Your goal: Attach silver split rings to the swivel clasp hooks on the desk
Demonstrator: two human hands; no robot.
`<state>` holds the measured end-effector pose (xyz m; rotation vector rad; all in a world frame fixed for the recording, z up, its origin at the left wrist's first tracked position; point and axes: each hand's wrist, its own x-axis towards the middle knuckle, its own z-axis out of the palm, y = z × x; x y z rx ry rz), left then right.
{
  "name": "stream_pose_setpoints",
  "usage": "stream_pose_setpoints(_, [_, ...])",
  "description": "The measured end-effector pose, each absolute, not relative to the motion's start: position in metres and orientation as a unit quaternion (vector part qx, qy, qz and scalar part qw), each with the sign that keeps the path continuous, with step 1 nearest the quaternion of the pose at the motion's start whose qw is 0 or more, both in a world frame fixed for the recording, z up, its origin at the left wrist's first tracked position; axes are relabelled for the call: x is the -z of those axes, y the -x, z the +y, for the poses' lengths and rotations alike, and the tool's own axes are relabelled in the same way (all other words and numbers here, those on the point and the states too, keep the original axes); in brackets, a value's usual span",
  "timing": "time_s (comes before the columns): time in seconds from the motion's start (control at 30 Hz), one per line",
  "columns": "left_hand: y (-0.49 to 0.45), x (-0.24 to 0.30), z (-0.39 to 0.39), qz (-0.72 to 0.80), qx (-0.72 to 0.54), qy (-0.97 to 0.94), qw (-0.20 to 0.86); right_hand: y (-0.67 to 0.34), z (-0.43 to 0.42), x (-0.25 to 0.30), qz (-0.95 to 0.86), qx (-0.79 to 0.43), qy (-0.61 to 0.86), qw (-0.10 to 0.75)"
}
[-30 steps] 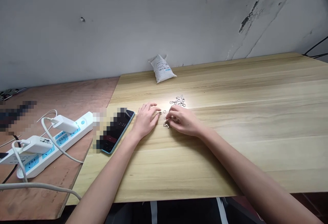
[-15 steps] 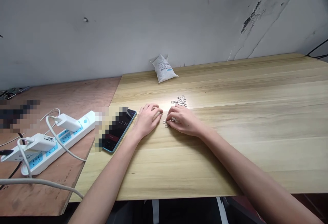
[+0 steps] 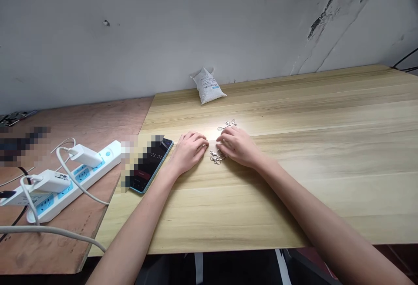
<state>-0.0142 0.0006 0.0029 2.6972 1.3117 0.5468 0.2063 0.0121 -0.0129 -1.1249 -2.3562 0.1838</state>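
Observation:
My left hand (image 3: pixel 190 151) rests on the wooden table, fingers bent and drawn together with the thumb. Whatever lies between its fingertips is too small to make out. Opposite it, a short gap away, is my right hand (image 3: pixel 239 146), its fingers curled and closed toward the thumb; what they hold, if anything, is hidden. Just below the right fingertips lie small silver metal swivel clasps (image 3: pixel 215 159). Behind the right hand sits another cluster of clasps (image 3: pixel 227 124), partly covered by that hand.
A phone (image 3: pixel 152 165) showing a timer lies left of my left hand. Farther left, a white power strip (image 3: pixel 111 154) with plugged-in chargers and cables sits on a reddish board (image 3: pixel 107 119). A white plastic package (image 3: pixel 209 87) stands near the wall.
My right hand has shifted slightly up and away from the near clasps, so more of them show. It now covers more of the far cluster. The left hand has hardly moved.

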Motion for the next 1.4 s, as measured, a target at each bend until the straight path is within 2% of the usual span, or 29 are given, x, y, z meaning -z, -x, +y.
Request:
stream_pose_setpoints(0.23, [0.014,-0.003,0.0,0.425,-0.176,-0.886,0.048,-0.216,0.018,0.02,-0.86,-0.055,0.458,0.217])
stream_pose_setpoints(0.5, [0.014,-0.003,0.0,0.425,-0.174,-0.887,0.05,-0.216,0.017,0.015,-0.834,-0.05,0.493,0.244])
stream_pose_setpoints(0.7, [0.015,-0.002,0.001,0.426,-0.173,-0.887,0.051,-0.215,0.014,0.014,-0.836,-0.102,0.453,0.293])
stream_pose_setpoints(0.83, [0.017,-0.001,0.002,0.431,-0.177,-0.884,0.044,-0.216,0.013,0.011,-0.835,-0.09,0.447,0.309])
stream_pose_setpoints(1.0, [0.018,0.0,0.003,0.436,-0.181,-0.881,0.04,-0.223,0.016,0.007,-0.824,-0.046,0.505,0.253])
stream_pose_setpoints(1.13, [0.018,-0.001,0.003,0.432,-0.185,-0.882,0.045,-0.226,0.019,0.009,-0.838,-0.052,0.495,0.224])
stream_pose_setpoints(1.3, [0.018,0.0,0.004,0.43,-0.186,-0.882,0.051,-0.224,0.018,0.012,-0.855,-0.074,0.448,0.252])
stream_pose_setpoints(1.4, [0.018,0.001,0.004,0.429,-0.187,-0.882,0.056,-0.225,0.017,0.01,-0.832,-0.048,0.485,0.265])
